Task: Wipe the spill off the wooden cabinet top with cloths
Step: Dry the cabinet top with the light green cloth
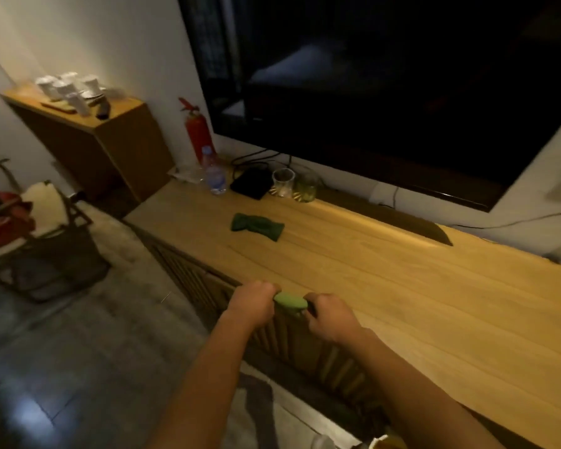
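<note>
A long wooden cabinet top (386,286) runs from the left middle to the lower right. At its front edge, my left hand (251,303) and my right hand (329,315) each grip one end of a light green cloth (290,301), which is bunched between them. A dark green cloth (256,225) lies crumpled farther back on the wood, apart from both hands. I cannot make out a spill on the surface.
A big dark television (386,85) hangs above the cabinet. At the cabinet's far end stand a water bottle (215,173), a black pouch (251,183) and two glasses (284,183). A red fire extinguisher (196,131) and a side cabinet with white cups (68,89) are beyond.
</note>
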The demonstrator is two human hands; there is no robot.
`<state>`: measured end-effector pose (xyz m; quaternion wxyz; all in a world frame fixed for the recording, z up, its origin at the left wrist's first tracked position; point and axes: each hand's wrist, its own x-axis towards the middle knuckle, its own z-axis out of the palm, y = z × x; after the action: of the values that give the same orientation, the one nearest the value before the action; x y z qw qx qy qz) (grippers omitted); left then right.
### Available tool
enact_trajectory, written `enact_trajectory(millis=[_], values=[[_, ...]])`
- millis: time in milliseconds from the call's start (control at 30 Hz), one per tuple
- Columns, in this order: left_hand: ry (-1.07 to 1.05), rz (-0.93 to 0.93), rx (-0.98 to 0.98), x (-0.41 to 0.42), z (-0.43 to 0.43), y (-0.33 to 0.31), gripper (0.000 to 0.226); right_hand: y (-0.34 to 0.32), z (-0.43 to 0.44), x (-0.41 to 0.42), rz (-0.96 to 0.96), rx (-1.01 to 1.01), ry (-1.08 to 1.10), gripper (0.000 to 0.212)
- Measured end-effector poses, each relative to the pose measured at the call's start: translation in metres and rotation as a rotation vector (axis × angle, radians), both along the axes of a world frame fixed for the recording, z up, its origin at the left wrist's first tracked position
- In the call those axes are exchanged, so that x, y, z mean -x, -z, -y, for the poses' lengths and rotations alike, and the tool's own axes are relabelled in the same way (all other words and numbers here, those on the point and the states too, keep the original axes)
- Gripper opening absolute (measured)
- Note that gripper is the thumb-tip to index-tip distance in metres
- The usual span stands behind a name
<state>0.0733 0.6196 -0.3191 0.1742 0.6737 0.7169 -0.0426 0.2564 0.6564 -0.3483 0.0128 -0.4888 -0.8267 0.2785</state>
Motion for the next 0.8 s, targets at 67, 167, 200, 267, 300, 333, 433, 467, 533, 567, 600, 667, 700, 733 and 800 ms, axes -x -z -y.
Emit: enact_trajectory(millis=[67, 167, 200, 267, 300, 333, 433, 467, 533, 567, 600, 667, 700, 733, 800], values=[[-0.06, 0.027, -0.006, 0.04, -0.019, 0.001, 0.036, -0.002, -0.028, 0.039, -0.01, -0.014, -0.05, 0.027], [-0.128, 0.041, 0.018, 0.088, -0.055, 0.008, 0.031, 0.002, -0.073, 0.087, -0.019, -0.038, -0.11, 0.024], [-0.143, 0.049, 0.015, 0.101, -0.068, 0.011, 0.03, 0.005, -0.088, 0.101, -0.022, -0.041, -0.123, 0.023], [-0.171, 0.069, 0.017, 0.121, -0.097, 0.021, 0.03, 0.012, -0.119, 0.123, -0.013, -0.044, -0.137, 0.023], [-0.184, 0.084, 0.023, 0.129, -0.111, 0.027, 0.03, 0.017, -0.134, 0.132, -0.006, -0.041, -0.136, 0.022], [-0.194, 0.104, 0.026, 0.136, -0.125, 0.034, 0.031, 0.023, -0.148, 0.14, -0.003, -0.031, -0.129, 0.022], [-0.208, 0.12, 0.05, 0.153, -0.159, 0.059, 0.041, 0.043, -0.18, 0.159, 0.019, 0.008, -0.098, 0.019], [-0.201, 0.114, 0.065, 0.159, -0.165, 0.07, 0.043, 0.052, -0.186, 0.165, 0.028, 0.016, -0.101, 0.02], [-0.201, 0.105, 0.11, 0.168, -0.168, 0.092, 0.049, 0.072, -0.191, 0.173, 0.061, 0.056, -0.134, 0.029], [-0.212, 0.095, 0.151, 0.17, -0.166, 0.102, 0.054, 0.081, -0.19, 0.177, 0.091, 0.092, -0.159, 0.036], [-0.209, 0.075, 0.19, 0.17, -0.161, 0.111, 0.059, 0.089, -0.188, 0.18, 0.124, 0.125, -0.192, 0.043], [-0.106, -0.003, 0.25, 0.167, -0.149, 0.125, 0.066, 0.105, -0.179, 0.185, 0.19, 0.137, -0.257, 0.056], [-0.055, -0.043, 0.279, 0.165, -0.144, 0.129, 0.069, 0.11, -0.175, 0.187, 0.206, 0.123, -0.261, 0.06], [-0.041, -0.063, 0.307, 0.163, -0.141, 0.132, 0.073, 0.115, -0.171, 0.188, 0.202, 0.101, -0.252, 0.062], [-0.073, -0.102, 0.328, 0.157, -0.137, 0.135, 0.077, 0.121, -0.166, 0.191, 0.196, 0.061, -0.226, 0.062]])
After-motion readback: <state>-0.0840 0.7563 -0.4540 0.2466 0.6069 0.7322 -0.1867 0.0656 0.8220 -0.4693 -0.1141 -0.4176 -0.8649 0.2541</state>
